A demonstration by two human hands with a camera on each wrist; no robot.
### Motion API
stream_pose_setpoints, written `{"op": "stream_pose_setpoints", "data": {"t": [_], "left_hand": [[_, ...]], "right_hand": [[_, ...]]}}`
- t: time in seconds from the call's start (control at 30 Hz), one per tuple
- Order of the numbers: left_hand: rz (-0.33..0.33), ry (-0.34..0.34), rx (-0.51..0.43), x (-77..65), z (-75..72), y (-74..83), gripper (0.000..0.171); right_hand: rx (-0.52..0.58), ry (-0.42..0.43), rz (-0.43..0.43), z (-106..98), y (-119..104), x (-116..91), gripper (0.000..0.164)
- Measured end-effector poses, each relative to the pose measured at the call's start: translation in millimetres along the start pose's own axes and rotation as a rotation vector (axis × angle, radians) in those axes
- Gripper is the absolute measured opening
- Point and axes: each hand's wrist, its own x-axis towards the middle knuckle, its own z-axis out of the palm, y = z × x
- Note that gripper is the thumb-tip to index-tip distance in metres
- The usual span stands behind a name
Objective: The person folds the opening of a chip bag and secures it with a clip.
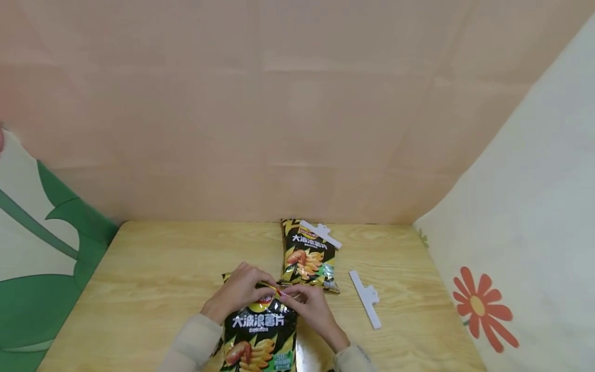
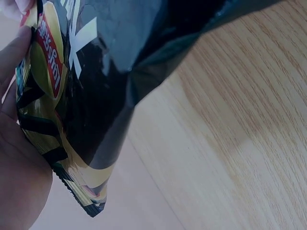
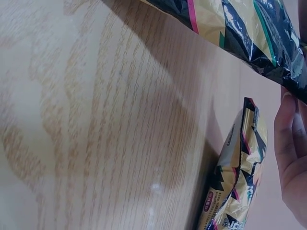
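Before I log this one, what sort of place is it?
Probably a makeshift recording booth: a wood-grain table with a creased, plain beige backdrop behind it and a flower-printed covering on the right side.

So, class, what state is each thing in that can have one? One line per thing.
Front bag: held by its top; open or sealed, cannot tell.
Back bag: on the table; open or sealed, cannot tell.
Back clip: across back bag's upper part; clamped or resting, cannot tell.
Loose clip: on the table, gripping nothing.
Left fingers: pinching front bag's top.
Right fingers: likewise.
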Motion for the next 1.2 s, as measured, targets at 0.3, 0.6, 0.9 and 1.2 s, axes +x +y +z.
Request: {"op": "stream_pose_setpoints", "data": {"t": [0.3, 0.6, 0.9, 1.2], "left_hand": [[-0.005, 0.008, -0.013, -0.6, 1.3, 1.5, 0.010], [-0.012, 0.011, -0.001, -2.9, -0.9, -0.6, 0.011], [-0.017, -0.004, -0.017, -2.7, 0.4, -2.0, 0.011], [-0.003, 0.012, -0.024, -3.0, 0.0, -3.3, 0.011]], "right_hand": [[-0.016, -0.003, 0.039, -0.4, 1.8, 0.9, 0.015], [-0.020, -0.020, -0.010, 0.7, 0.9, 2.6, 0.019], [-0.052, -0.019, 0.013, 0.5, 1.0, 1.7, 0.017], [-0.066, -0.027, 0.014, -0.2, -1.9, 3.0, 0.018]]}}
